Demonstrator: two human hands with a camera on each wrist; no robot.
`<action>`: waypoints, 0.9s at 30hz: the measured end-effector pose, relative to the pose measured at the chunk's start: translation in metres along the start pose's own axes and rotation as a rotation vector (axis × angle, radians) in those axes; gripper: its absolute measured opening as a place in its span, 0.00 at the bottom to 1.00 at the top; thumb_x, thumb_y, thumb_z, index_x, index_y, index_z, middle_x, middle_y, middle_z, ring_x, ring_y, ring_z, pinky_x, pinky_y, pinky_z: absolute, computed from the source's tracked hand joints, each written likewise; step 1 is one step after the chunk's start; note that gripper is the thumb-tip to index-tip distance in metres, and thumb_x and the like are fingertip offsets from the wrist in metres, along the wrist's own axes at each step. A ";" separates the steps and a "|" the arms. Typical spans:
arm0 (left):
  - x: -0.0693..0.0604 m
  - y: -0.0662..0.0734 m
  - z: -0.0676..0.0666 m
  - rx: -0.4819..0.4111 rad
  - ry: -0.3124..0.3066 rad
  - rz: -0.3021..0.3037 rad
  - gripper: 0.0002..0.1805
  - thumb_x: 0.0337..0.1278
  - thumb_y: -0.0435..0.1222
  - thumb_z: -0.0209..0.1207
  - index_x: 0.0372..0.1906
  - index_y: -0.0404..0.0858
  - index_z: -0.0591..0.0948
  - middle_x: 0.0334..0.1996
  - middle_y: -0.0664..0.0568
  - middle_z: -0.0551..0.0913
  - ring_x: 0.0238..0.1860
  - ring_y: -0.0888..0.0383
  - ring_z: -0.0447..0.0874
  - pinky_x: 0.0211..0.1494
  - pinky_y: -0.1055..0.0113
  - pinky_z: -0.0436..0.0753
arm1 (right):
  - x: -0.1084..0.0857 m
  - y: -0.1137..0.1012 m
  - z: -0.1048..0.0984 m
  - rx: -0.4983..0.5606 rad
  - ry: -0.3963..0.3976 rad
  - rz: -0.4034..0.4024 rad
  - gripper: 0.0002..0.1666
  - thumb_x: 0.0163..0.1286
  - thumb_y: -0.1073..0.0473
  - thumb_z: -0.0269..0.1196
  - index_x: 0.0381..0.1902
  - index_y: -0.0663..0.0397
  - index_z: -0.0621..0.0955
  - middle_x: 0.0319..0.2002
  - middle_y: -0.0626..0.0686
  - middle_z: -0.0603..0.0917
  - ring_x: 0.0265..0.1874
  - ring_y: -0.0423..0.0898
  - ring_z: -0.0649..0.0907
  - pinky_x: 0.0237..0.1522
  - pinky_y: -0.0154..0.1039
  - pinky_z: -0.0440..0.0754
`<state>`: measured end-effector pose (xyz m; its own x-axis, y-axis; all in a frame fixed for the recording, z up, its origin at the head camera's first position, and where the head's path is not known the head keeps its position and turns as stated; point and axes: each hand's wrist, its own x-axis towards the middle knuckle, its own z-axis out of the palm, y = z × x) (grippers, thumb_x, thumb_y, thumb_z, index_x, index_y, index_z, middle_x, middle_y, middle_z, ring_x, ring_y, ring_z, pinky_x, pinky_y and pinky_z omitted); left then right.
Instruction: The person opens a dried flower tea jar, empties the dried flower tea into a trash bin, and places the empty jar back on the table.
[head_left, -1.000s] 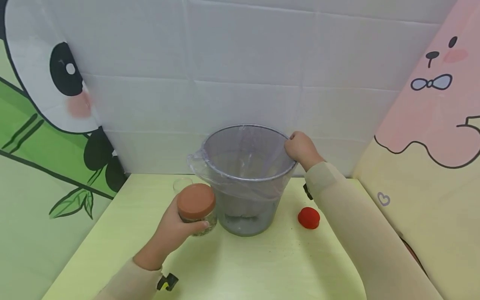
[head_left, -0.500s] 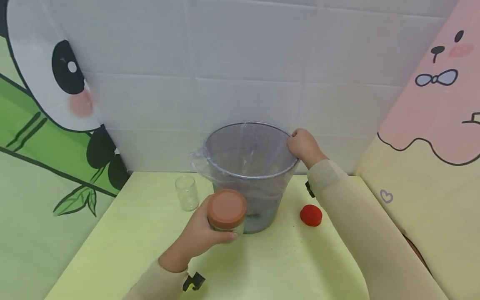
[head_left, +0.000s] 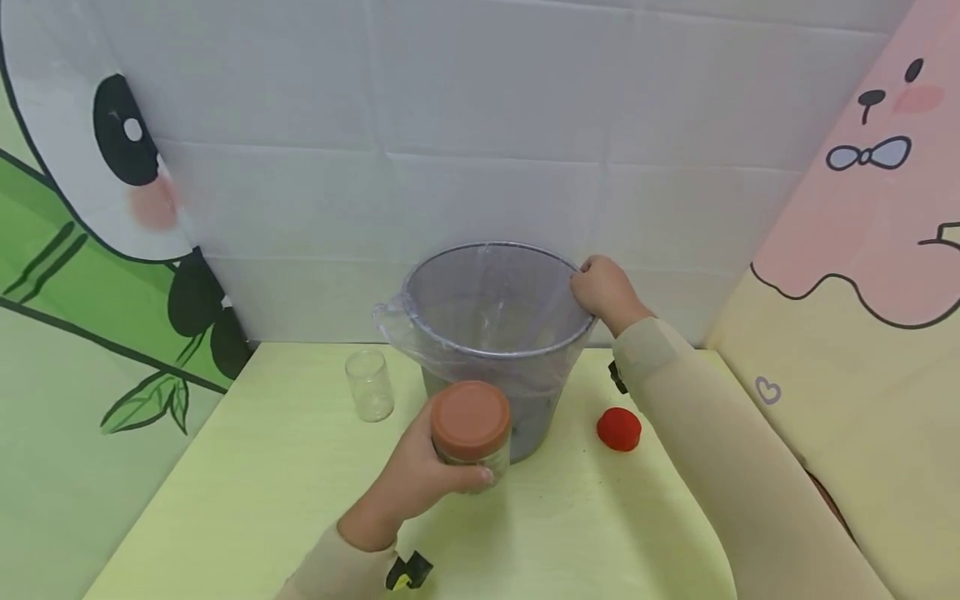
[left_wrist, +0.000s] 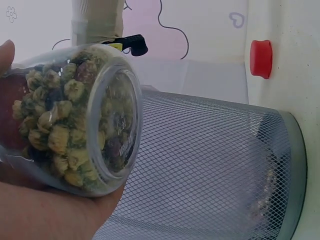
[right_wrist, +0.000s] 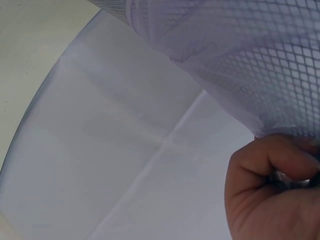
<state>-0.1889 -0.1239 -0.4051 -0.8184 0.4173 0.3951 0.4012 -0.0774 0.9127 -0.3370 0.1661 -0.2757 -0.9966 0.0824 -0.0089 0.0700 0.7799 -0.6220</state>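
Note:
A clear jar with an orange-brown lid (head_left: 471, 419) is held in my left hand (head_left: 420, 479), in front of the mesh bin. Dried yellowish flower buds (left_wrist: 57, 135) fill the jar in the left wrist view. My right hand (head_left: 609, 292) grips the right side of the rim of the grey mesh bin (head_left: 536, 417). A thin translucent bag (head_left: 408, 329) lines the bin and folds over its rim. In the right wrist view, the fingers of my right hand (right_wrist: 275, 185) are curled at the bag's edge (right_wrist: 225, 95).
An empty clear glass (head_left: 371, 387) stands left of the bin on the yellow table (head_left: 247, 475). A red cap (head_left: 618, 429) lies to the bin's right, with small specks near it. A white sheet hangs behind, with printed cartoon panels on both sides.
My left hand has carried the jar to the right, from beside the bin to in front of it, uncovering the clear glass. My right hand stays on the rim.

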 end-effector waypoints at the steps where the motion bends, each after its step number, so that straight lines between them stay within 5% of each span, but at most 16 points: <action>1: -0.001 -0.001 0.000 0.001 -0.003 0.003 0.51 0.38 0.31 0.81 0.73 0.43 0.69 0.61 0.50 0.81 0.63 0.48 0.78 0.70 0.58 0.72 | 0.000 0.000 0.000 0.003 -0.002 0.000 0.23 0.82 0.53 0.45 0.58 0.68 0.73 0.54 0.64 0.78 0.50 0.58 0.78 0.52 0.53 0.79; 11: -0.004 -0.002 0.009 0.029 -0.003 -0.006 0.52 0.35 0.31 0.81 0.72 0.44 0.70 0.62 0.50 0.80 0.63 0.48 0.78 0.70 0.57 0.72 | 0.002 -0.001 -0.007 0.069 -0.062 0.031 0.26 0.78 0.56 0.44 0.64 0.69 0.71 0.57 0.64 0.76 0.50 0.57 0.77 0.48 0.50 0.81; 15: -0.005 -0.001 0.011 0.028 -0.006 -0.016 0.52 0.35 0.31 0.82 0.72 0.44 0.70 0.62 0.50 0.80 0.64 0.48 0.78 0.70 0.57 0.72 | 0.001 -0.001 -0.013 0.098 -0.116 0.031 0.28 0.77 0.55 0.43 0.66 0.68 0.70 0.56 0.63 0.75 0.39 0.52 0.76 0.41 0.46 0.80; 20: -0.005 0.000 0.011 0.023 -0.016 -0.006 0.52 0.35 0.31 0.81 0.72 0.43 0.70 0.62 0.49 0.80 0.63 0.48 0.78 0.70 0.57 0.73 | 0.001 0.000 -0.019 0.163 -0.199 0.031 0.29 0.80 0.54 0.45 0.70 0.66 0.69 0.48 0.60 0.74 0.24 0.43 0.69 0.29 0.38 0.73; 27: -0.005 0.002 0.010 0.038 -0.016 0.006 0.52 0.34 0.31 0.82 0.72 0.44 0.70 0.62 0.50 0.80 0.63 0.49 0.78 0.69 0.57 0.73 | -0.008 0.003 -0.029 0.133 -0.202 0.002 0.28 0.81 0.44 0.47 0.61 0.62 0.74 0.31 0.55 0.74 0.27 0.48 0.72 0.31 0.40 0.72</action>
<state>-0.1800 -0.1172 -0.4060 -0.8094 0.4316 0.3982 0.4214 -0.0454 0.9057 -0.3278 0.1863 -0.2546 -0.9860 -0.0525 -0.1582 0.0786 0.6904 -0.7192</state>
